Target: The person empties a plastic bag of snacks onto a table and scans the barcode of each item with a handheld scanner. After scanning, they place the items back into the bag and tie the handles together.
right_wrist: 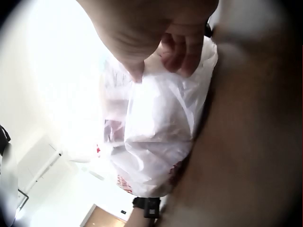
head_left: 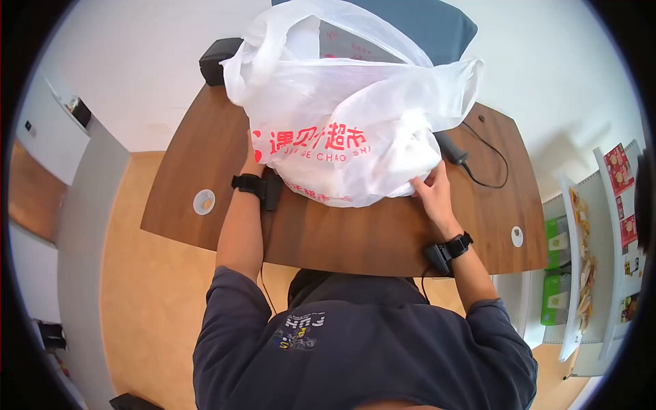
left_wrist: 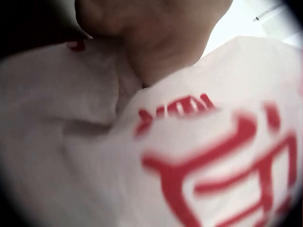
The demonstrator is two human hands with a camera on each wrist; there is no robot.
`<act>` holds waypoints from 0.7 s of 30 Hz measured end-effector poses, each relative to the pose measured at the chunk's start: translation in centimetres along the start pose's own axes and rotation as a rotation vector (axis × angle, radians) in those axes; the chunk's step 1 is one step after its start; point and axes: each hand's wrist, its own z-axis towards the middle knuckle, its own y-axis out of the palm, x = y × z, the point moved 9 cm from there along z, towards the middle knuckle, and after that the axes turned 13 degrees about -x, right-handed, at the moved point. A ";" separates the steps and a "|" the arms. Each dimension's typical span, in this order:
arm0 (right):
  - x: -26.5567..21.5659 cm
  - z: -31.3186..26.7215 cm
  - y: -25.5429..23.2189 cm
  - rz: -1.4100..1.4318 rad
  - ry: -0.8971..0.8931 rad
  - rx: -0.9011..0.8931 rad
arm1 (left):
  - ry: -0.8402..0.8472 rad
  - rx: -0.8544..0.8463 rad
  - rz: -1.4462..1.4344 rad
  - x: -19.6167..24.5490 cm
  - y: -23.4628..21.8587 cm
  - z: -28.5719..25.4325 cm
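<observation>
A large white plastic shopping bag (head_left: 314,164) with red lettering stands full on the brown table, its handles loosely spread at the top. On its lower right side, my right hand (head_left: 435,195) pinches the plastic between thumb and fingers. The right wrist view shows the same hand (right_wrist: 156,38) with its fingertips on the crinkled plastic. My left hand (left_wrist: 161,42) is against the bag's left side, thumb side down on the plastic; its fingers are hidden. In the head view the bag covers most of that hand. A box-like item with red markings (head_left: 355,49) shows through the bag's opening.
A small clear cup (head_left: 203,202) stands on the table (head_left: 184,171) at the left, and a white round item (head_left: 517,236) near the right edge. Behind the bag are a black object (head_left: 217,61) and a dark blue-grey surface (head_left: 444,31). A black cable (head_left: 504,171) lies at the right.
</observation>
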 end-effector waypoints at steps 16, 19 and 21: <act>-11.8 -1.2 -4.1 -0.317 -0.321 0.041 | -0.175 -0.006 -0.789 10.0 -2.3 -6.8; -5.7 -2.3 -2.6 -0.286 -0.092 -0.227 | -0.323 0.072 -1.038 9.4 -2.2 -8.2; -3.8 -3.4 -1.7 -0.241 -0.108 -0.304 | -0.230 0.089 -0.919 9.8 -2.7 -11.1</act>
